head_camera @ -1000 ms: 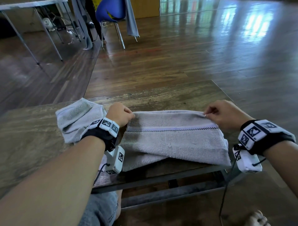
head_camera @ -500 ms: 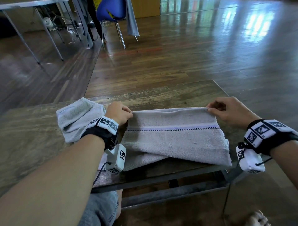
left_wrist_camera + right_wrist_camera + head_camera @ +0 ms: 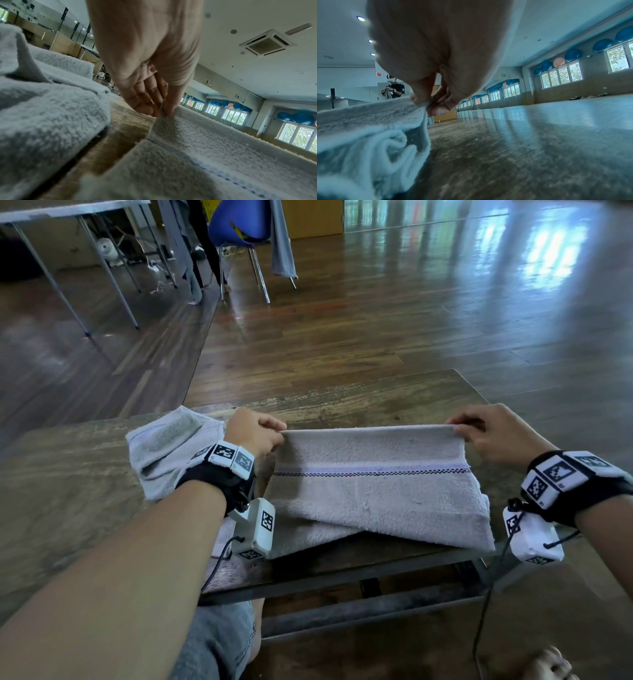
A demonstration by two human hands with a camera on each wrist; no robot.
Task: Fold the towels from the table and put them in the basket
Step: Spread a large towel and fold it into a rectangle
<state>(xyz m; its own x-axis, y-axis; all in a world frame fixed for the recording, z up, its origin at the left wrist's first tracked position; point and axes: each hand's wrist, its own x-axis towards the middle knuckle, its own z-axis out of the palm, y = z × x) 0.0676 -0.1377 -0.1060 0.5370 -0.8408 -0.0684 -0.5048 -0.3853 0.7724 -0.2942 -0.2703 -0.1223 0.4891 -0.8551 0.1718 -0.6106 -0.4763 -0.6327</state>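
Left hand (image 3: pixel 253 431) pinches the far left corner of the gray towel (image 3: pixel 376 494), thumb against fingers (image 3: pixel 145 106). Right hand (image 3: pixel 493 433) pinches the far right corner the same way. Far edge lifted taut between them; the rest lies folded on the wooden table (image 3: pixel 359 402), front edge near the table's edge. Second towel (image 3: pixel 164 450) bunched just left of the left wrist.
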